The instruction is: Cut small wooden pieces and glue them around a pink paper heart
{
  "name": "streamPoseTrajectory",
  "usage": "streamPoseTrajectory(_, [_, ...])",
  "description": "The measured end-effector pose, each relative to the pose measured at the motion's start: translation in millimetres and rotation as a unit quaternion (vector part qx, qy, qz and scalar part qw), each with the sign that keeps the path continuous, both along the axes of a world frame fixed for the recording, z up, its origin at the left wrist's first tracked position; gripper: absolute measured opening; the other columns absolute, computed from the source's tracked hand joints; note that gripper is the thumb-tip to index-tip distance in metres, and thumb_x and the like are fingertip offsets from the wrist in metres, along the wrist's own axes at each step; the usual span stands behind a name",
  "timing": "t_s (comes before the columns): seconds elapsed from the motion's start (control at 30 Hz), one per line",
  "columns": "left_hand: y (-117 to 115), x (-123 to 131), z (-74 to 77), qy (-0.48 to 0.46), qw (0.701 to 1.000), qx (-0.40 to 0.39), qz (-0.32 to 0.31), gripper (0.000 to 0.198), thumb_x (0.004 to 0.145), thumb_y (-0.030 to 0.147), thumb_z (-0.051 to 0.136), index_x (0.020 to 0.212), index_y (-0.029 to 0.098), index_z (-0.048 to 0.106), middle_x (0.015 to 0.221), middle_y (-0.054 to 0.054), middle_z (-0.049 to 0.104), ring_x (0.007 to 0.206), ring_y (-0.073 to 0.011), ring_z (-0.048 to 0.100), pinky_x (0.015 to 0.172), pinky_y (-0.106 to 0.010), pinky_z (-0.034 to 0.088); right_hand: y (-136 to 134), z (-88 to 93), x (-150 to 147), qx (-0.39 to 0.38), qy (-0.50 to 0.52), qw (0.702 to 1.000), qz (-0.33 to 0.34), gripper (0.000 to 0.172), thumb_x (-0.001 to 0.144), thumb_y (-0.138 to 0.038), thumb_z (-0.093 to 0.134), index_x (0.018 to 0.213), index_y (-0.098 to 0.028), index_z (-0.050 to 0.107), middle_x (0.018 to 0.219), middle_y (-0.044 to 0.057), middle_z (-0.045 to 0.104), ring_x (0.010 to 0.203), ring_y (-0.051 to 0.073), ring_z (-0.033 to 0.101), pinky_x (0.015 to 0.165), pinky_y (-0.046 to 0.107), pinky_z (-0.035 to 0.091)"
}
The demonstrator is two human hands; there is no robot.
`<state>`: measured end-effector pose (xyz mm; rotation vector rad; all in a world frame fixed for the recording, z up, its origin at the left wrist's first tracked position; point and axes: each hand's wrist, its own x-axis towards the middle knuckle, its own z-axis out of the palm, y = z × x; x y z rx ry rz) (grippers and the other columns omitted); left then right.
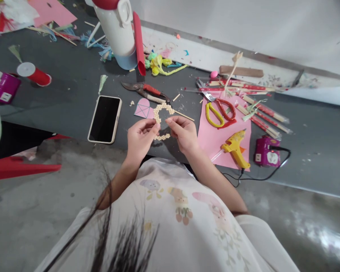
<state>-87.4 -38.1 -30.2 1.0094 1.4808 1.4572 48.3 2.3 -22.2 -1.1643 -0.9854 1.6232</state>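
Note:
My left hand (140, 138) and my right hand (183, 132) are both closed on a cream beaded ring (161, 115), a loop of small pale pieces held just above the dark table edge. The left fingers pinch its left side and the right fingers pinch its right side near the top. Right behind the ring lies a pink heart-shaped paper piece (143, 108) and a thin wooden stick (184, 115).
A black phone (105, 119) lies to the left. Pruning shears (143, 90) sit behind the ring. A pink sheet (212, 139) carries red-and-yellow scissors (219, 111) and a yellow glue gun (236, 147). A white flask (119, 30), a purple power adapter (266, 152), several sticks and a red spool (34, 73) are around.

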Motion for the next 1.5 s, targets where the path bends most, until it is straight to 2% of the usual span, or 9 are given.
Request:
streamPoseTrajectory(0.37, [6.7,-6.0,5.1,-0.062,0.998,0.004,0.017,0.034,0.069,0.048,0.083,0.080,0.020,0.068,0.071,0.001,0.068,0.063,-0.0105,0.066,0.056,-0.025,0.056,13.8,-1.0,57.3,0.017,-0.017,0.991,-0.133,0.020,0.071,-0.037,0.079,0.074,-0.021,0.067,0.055,-0.008,0.039,0.047,0.004,0.029,0.043,0.022,0.023])
streamPoseTrajectory(0.4, [6.9,-6.6,5.9,-0.057,0.998,0.003,0.016,0.034,0.068,0.049,0.083,0.080,0.020,0.068,0.072,0.001,0.068,0.064,-0.0107,0.066,0.056,-0.025,0.056,14.9,-0.4,61.8,0.014,-0.025,0.992,-0.122,0.020,0.069,-0.036,0.080,0.073,-0.020,0.068,0.055,-0.008,0.041,0.047,0.004,0.029,0.043,0.022,0.022])
streamPoseTrajectory(0.53, [6.9,-7.6,9.0,-0.038,0.999,-0.011,-0.006,0.035,0.069,0.051,0.081,0.082,0.021,0.067,0.074,0.000,0.068,0.065,-0.0116,0.067,0.057,-0.024,0.056,14.4,5.1,64.9,-0.008,-0.088,0.995,0.053,0.023,0.069,-0.039,0.081,0.074,-0.017,0.073,0.060,-0.005,0.052,0.049,0.004,0.032,0.044,0.022,0.024])
streamPoseTrajectory(0.63, [7.8,-6.2,13.0,-0.048,0.999,-0.014,-0.021,0.034,0.068,0.050,0.081,0.081,0.021,0.068,0.075,-0.001,0.069,0.067,-0.0126,0.068,0.058,-0.025,0.056,10.2,8.8,56.9,-0.006,-0.106,0.985,0.139,0.026,0.075,-0.043,0.077,0.081,-0.018,0.076,0.065,-0.002,0.058,0.052,0.005,0.037,0.046,0.022,0.027])
streamPoseTrajectory(0.8, [13.1,-3.2,20.3,-0.074,0.997,-0.022,-0.024,0.037,0.066,0.053,0.082,0.081,0.022,0.067,0.075,0.000,0.068,0.065,-0.0122,0.067,0.055,-0.024,0.054,0.8,12.0,44.9,-0.011,-0.071,0.973,0.219,0.027,0.070,-0.036,0.082,0.090,-0.019,0.076,0.063,-0.005,0.053,0.056,0.006,0.038,0.051,0.022,0.029])
streamPoseTrajectory(0.93, [18.3,-1.9,21.6,-0.051,0.998,-0.028,-0.029,0.037,0.071,0.055,0.078,0.083,0.023,0.065,0.080,-0.001,0.069,0.070,-0.0138,0.068,0.058,-0.026,0.055,-5.6,11.3,35.1,-0.011,-0.038,0.982,0.183,0.028,0.064,-0.035,0.086,0.081,-0.018,0.072,0.061,-0.007,0.047,0.056,0.005,0.036,0.052,0.021,0.028])
streamPoseTrajectory(1.03, [20.8,0.5,20.6,-0.054,0.998,-0.023,-0.027,0.035,0.073,0.053,0.077,0.084,0.023,0.063,0.083,-0.002,0.069,0.073,-0.0144,0.067,0.061,-0.027,0.055,-7.5,7.0,27.6,-0.005,-0.023,0.988,0.152,0.028,0.065,-0.039,0.085,0.079,-0.018,0.072,0.063,-0.006,0.052,0.054,0.005,0.037,0.049,0.022,0.026])
streamPoseTrajectory(1.27, [22.7,8.3,20.3,-0.164,0.986,-0.010,-0.020,0.035,0.064,0.046,0.086,0.077,0.020,0.065,0.074,0.002,0.065,0.061,-0.0076,0.061,0.060,-0.021,0.053,-7.9,2.3,22.5,-0.012,-0.040,0.993,0.114,0.029,0.067,-0.042,0.082,0.071,-0.017,0.068,0.060,-0.005,0.055,0.051,0.005,0.036,0.047,0.022,0.023])
streamPoseTrajectory(1.5, [23.9,9.4,20.0,-0.212,0.977,-0.033,-0.021,0.034,0.064,0.044,0.087,0.078,0.019,0.068,0.071,0.002,0.064,0.057,-0.0057,0.059,0.052,-0.015,0.050,-5.6,5.1,26.1,-0.038,0.000,0.993,0.107,0.021,0.064,-0.034,0.080,0.069,-0.018,0.067,0.061,-0.004,0.056,0.051,0.006,0.036,0.046,0.022,0.022])
